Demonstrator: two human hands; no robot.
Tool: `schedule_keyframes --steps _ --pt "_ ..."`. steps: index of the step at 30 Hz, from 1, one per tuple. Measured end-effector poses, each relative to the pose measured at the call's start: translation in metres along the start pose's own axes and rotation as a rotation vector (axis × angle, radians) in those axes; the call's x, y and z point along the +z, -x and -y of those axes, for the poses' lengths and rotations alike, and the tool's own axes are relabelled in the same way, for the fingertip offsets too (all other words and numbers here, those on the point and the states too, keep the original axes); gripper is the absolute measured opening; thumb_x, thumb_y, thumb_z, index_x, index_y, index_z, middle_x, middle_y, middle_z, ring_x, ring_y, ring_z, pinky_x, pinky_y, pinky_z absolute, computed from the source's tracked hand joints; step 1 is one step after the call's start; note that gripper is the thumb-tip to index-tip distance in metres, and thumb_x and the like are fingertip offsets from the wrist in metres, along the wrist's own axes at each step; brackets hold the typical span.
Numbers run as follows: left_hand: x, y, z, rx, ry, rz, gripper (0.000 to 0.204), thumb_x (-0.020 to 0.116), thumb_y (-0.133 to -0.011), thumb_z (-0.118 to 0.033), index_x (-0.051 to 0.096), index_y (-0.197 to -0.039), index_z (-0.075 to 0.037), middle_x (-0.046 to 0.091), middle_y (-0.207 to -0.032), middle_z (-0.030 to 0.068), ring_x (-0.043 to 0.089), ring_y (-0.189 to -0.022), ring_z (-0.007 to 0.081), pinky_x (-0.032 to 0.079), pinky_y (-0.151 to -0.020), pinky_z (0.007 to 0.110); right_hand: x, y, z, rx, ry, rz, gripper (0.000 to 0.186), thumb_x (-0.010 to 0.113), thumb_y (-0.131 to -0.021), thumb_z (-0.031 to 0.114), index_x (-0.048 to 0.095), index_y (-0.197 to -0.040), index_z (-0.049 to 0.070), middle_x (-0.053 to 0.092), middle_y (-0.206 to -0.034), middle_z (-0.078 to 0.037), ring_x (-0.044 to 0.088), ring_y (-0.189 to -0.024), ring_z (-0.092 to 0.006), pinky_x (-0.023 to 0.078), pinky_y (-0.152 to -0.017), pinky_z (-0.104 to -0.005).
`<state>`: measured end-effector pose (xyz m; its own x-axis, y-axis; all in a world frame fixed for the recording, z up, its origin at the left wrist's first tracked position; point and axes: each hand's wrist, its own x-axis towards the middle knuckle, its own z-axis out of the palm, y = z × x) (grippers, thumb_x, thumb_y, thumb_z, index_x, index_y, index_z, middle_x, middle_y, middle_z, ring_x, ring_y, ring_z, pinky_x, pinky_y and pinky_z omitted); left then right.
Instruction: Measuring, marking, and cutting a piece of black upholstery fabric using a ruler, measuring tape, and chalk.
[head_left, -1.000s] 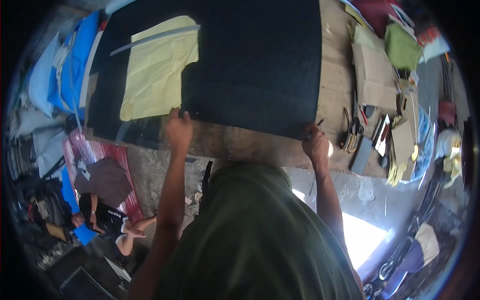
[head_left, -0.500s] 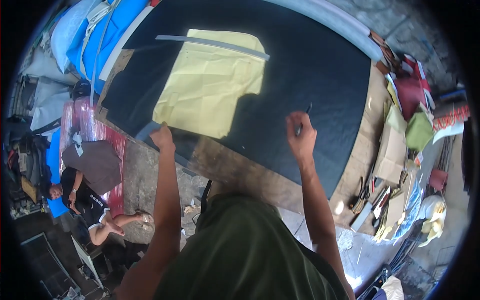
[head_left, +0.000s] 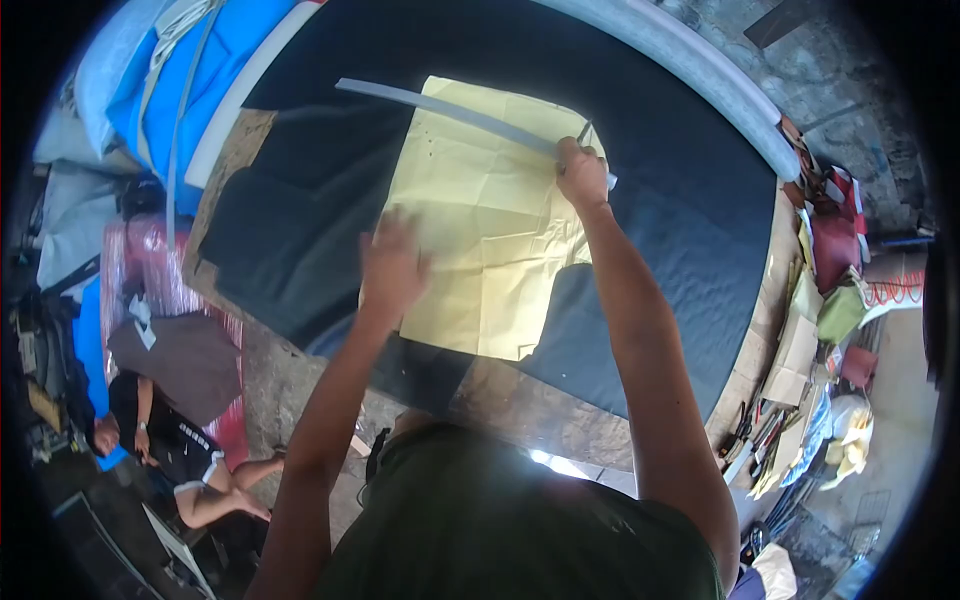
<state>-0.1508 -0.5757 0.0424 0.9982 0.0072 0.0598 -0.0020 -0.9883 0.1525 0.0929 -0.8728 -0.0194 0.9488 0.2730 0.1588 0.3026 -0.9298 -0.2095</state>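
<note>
A creased yellow paper pattern [head_left: 480, 230] lies on a wide sheet of black material [head_left: 670, 260]. Across its far part runs a long grey straightedge [head_left: 450, 115], slanting down to the right. My right hand [head_left: 583, 175] is closed around a slim dark pen-like tool [head_left: 586, 130], at the straightedge's right end by the paper's far right corner. Whether the fingers also grip the straightedge is hidden. Over the paper's left edge is my left hand [head_left: 395, 265], blurred, its fingers stretched out and nothing visible in them.
A long pale roll [head_left: 690, 65] borders the table's far right side. Cutting tools and cardboard pieces [head_left: 790, 360] lie along the right edge. Blue wrapped bundles [head_left: 165, 90] stand at the far left. Another person [head_left: 180, 430] sits at the lower left, beside brown material [head_left: 175, 360].
My right hand has moved up and away to the straightedge's right end, carrying the pen-like tool. My left hand has left the paper's near left corner and moved farther along its left edge.
</note>
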Motion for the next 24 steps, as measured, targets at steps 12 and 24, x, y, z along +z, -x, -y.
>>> schedule_keyframes --steps 12,24 --pt "0.036 -0.046 -0.030 0.221 0.570 0.027 0.041 0.065 -0.102 -0.023 0.064 -0.140 -0.009 0.059 -0.151 0.0199 0.051 -0.146 0.0363 0.041 -0.118 0.052 -0.082 0.007 -0.041 -0.115 -0.363 -0.234 0.031 0.069 -0.080 0.004 0.067 -0.111 0.008 0.065 -0.098 -0.013 0.062 -0.078 -0.0311 0.053 -0.072 -0.0402" --pt "0.000 -0.110 0.243 -0.483 2.445 -0.212 0.050 0.062 -0.106 -0.045 0.059 -0.141 -0.009 0.068 -0.138 0.0107 0.068 -0.122 0.0260 0.053 -0.108 0.043 -0.047 -0.036 -0.042 0.077 -0.427 -0.380 0.027 0.070 -0.080 0.006 0.069 -0.107 0.009 0.065 -0.091 -0.012 0.061 -0.075 -0.0303 0.053 -0.070 -0.0402"
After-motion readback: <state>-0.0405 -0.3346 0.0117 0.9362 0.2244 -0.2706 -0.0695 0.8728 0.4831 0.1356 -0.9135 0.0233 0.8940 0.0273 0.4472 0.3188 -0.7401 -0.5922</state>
